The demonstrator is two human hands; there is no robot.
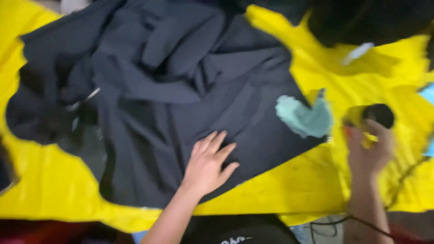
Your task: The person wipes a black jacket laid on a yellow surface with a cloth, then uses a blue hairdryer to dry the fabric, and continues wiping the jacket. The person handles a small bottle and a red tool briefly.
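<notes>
Looking down from head height, the view shows a dark navy garment (172,104) spread in loose folds over a table covered with bright yellow cloth (280,190). The left hand (208,162) lies flat on the garment's lower part, palm down, fingers spread and holding nothing, pressing the fabric against the table. The right hand (368,151) sits off the garment's right edge, over the yellow cover, its grip curled around a small tool with a yellow body and a black rounded end (377,115); the frame is blurred, so what kind of tool it is cannot be told. A thin dark cord (361,221) runs below the right forearm near the table's front edge. A pale mint-green patch or scrap (305,118) rests at the garment's right edge, between the two hands. More dark cloth (370,20) sits at the top right. To do this well, the flat hand should probably keep the fabric taut and smooth, with the tool brought in close beside the fingers without crossing them.
</notes>
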